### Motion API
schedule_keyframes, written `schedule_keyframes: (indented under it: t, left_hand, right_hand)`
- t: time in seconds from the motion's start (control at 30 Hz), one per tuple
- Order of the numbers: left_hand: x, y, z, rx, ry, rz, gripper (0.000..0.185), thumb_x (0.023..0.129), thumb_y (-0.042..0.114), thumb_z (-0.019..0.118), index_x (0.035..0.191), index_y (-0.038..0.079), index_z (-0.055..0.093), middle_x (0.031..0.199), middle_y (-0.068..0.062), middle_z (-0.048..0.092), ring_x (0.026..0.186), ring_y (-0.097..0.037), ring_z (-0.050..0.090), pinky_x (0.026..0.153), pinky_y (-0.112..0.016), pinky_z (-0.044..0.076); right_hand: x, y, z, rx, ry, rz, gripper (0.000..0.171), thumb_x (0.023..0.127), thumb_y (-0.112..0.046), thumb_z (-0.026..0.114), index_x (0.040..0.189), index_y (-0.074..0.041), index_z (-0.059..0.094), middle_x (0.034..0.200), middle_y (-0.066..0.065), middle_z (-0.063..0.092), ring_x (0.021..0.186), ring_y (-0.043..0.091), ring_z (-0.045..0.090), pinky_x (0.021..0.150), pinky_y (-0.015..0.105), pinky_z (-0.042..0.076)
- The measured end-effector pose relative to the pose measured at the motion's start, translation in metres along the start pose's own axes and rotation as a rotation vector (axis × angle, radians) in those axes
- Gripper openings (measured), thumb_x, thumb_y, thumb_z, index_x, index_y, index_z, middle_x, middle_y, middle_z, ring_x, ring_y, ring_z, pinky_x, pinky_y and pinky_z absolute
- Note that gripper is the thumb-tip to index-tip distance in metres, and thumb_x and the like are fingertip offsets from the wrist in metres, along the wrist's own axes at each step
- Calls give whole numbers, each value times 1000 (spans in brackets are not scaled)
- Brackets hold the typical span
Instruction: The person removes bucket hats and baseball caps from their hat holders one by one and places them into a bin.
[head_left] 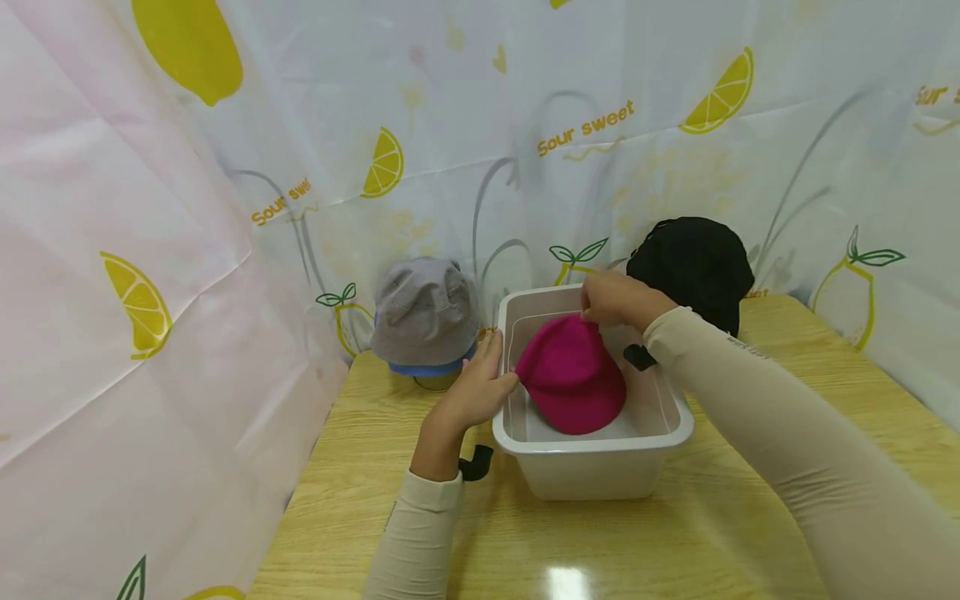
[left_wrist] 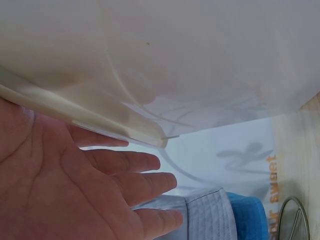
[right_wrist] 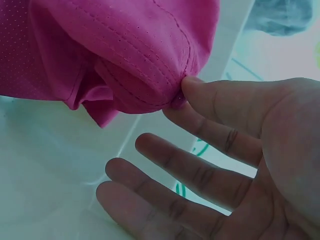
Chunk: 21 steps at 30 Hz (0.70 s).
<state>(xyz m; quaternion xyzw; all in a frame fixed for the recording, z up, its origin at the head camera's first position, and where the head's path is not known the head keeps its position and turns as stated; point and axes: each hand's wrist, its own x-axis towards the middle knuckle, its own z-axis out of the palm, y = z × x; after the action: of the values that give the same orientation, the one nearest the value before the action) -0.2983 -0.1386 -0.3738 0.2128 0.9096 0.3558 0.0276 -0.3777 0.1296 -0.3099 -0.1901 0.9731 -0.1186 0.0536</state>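
A magenta baseball cap (head_left: 573,375) is inside a white plastic basin (head_left: 592,447), its brim toward the near side. My right hand (head_left: 618,300) pinches the top of the cap (right_wrist: 135,55) between thumb and index finger; the other fingers (right_wrist: 195,175) are spread apart from it. At the basin's left rim is my left hand (head_left: 476,387), palm against the side. Its fingers (left_wrist: 145,187) lie straight along the outside, below the rim. The left thumb reaches over the rim beside the cap; the left wrist view hides it.
Left of the basin, a grey bucket hat (head_left: 426,312) sits over a blue one (head_left: 431,368) on a wire stand (head_left: 437,382). A black hat (head_left: 697,267) stands behind my right forearm. The wooden table (head_left: 600,542) meets a lemon-print curtain (head_left: 450,100) at the back and left.
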Motion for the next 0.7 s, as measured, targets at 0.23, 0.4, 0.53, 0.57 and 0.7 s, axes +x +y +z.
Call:
schedule_keyframes:
  t: [0.23, 0.4, 0.53, 0.57, 0.7]
  left_hand:
    - [0, 0, 0, 5, -3, -3, 86, 95, 34, 45, 166, 3, 6, 174, -18, 1, 161, -29, -3, 126, -62, -4]
    - [0, 0, 0, -2, -2, -9, 88, 94, 34, 46, 166, 3, 6, 174, -18, 0, 161, -29, -3, 125, -62, -5]
    - [0, 0, -1, 2, -7, -15, 88, 94, 35, 46, 166, 4, 6, 174, -17, 0, 161, -28, -3, 125, -62, -5]
    - [0, 0, -1, 4, -8, -15, 88, 94, 35, 46, 166, 4, 6, 174, -17, 0, 161, -28, -3, 125, -62, -5]
    - [-1, 1, -1, 4, -8, -11, 88, 94, 34, 46, 166, 4, 6, 174, -17, 1, 161, -28, -3, 125, -63, -5]
  right_hand:
    - [1, -3, 4, -45, -27, 18, 18, 98, -21, 68, 101, -7, 78, 88, 4, 75, 89, 24, 67, 79, 41, 55]
    - [4, -4, 7, -91, -40, 19, 18, 98, -22, 66, 100, -7, 76, 94, 6, 74, 91, 25, 66, 81, 43, 55]
    - [6, -3, 11, -110, -63, 1, 17, 98, -21, 66, 98, -7, 75, 96, 7, 74, 88, 23, 65, 78, 39, 55]
    - [6, -3, 12, -109, -67, 3, 17, 98, -21, 67, 99, -7, 75, 97, 7, 73, 88, 22, 65, 77, 38, 54]
    - [7, -4, 14, -106, -77, 22, 16, 98, -21, 68, 100, -7, 76, 96, 6, 74, 86, 21, 64, 76, 36, 53]
